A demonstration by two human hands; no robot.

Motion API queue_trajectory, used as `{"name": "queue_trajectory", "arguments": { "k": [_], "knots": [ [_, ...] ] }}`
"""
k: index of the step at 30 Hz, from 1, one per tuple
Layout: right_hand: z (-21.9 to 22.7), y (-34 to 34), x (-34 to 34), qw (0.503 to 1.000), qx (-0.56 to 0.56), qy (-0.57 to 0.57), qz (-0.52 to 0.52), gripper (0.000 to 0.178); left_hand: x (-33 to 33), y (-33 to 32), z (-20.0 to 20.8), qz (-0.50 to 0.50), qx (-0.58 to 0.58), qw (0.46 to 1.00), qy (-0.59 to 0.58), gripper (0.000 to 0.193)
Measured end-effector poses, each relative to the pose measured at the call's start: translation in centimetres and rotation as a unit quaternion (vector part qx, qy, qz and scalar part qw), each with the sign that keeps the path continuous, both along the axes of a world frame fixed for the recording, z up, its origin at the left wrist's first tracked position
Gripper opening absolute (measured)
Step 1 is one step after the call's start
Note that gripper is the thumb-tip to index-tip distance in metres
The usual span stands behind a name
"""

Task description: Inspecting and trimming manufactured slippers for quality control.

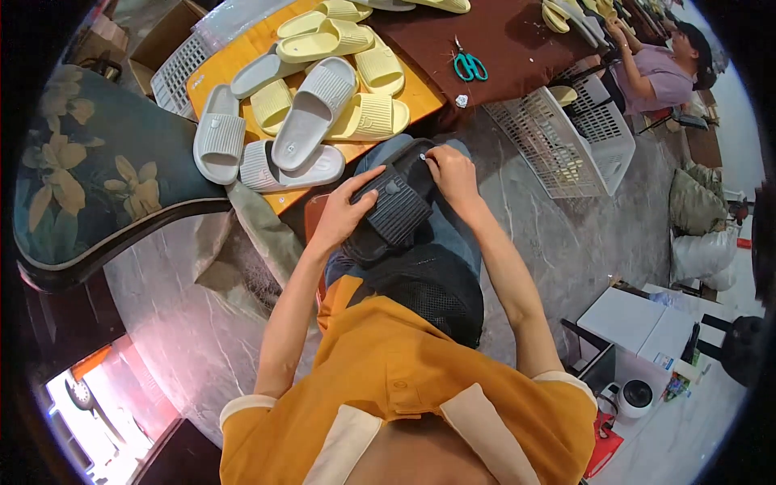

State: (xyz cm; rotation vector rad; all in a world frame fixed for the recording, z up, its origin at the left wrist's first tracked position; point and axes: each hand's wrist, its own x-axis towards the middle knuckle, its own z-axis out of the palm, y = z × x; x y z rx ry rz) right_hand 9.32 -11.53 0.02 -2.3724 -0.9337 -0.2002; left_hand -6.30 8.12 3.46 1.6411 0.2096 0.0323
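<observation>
A black slide sandal (398,204) with a ribbed strap rests across my lap, its heel end pointing away from me. My left hand (349,212) grips it at the strap, with the thumb lying over the ribs. At the heel end, my right hand (451,175) has thumb and forefinger pinched around a small white sticker (423,157), touching or just over the footbed. Whether the sticker adheres there cannot be made out. Beyond my lap, grey slides (315,113) and yellow slides (327,40) lie piled on an orange-yellow tabletop (432,89).
Teal-handled scissors (469,66) and a small white bundle (461,101) lie on a brown cloth (509,40). A white plastic basket (558,149) stands right of it. A floral-backed chair (113,162) is on the left. Another person (659,73) works at far right.
</observation>
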Motion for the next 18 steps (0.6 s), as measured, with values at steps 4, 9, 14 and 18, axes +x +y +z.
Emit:
{"name": "queue_trajectory", "arguments": {
  "k": [4,9,14,18],
  "knots": [
    [-1.1,0.2,0.6,0.999,-0.011,-0.028,0.029,0.008,-0.1,0.2,0.0,-0.001,0.021,1.000,-0.009,0.043],
    [-1.6,0.8,1.4,0.985,-0.107,-0.094,0.094,0.005,0.0,0.0,0.1,-0.005,0.043,0.999,-0.003,0.043],
    [-1.9,1.7,2.4,0.964,-0.165,-0.144,0.152,0.003,0.0,0.2,-0.5,0.012,0.055,0.998,-0.023,0.043],
    [-1.9,1.3,2.8,0.980,-0.111,-0.094,0.134,0.005,0.1,-0.1,-0.6,0.020,0.038,0.999,-0.023,0.043]
  ]
}}
